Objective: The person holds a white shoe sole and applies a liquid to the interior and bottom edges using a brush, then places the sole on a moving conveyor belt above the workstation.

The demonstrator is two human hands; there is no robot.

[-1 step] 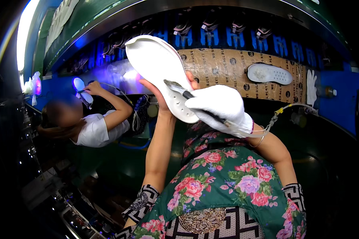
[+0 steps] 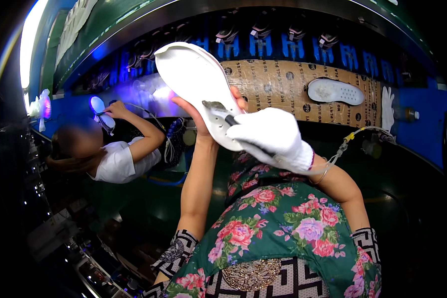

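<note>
My bare left hand (image 2: 202,121) grips a white shoe sole (image 2: 186,67) from beneath, its fingers and thumb showing at either edge. The sole is tilted up over the bench, its hollow inner face toward me, and small holes show near its lower end. In a white knit glove, my right hand (image 2: 273,134) is closed around the dark handle of a brush (image 2: 214,106). The brush's bristles touch the inside of the sole, around its middle. Most of the handle is hidden by the glove.
A brown cardboard sheet (image 2: 268,84) lies on the bench, bearing another white sole (image 2: 335,92). A white glove (image 2: 388,109) and a bottle (image 2: 410,114) are at the right. Shoes on blue holders (image 2: 260,45) line the back. A clear cord (image 2: 336,156) runs from my right wrist. A co-worker (image 2: 126,159) works at left.
My right hand and the brush have shifted slightly to the left along the sole. The sole has tipped very slightly in my left hand.
</note>
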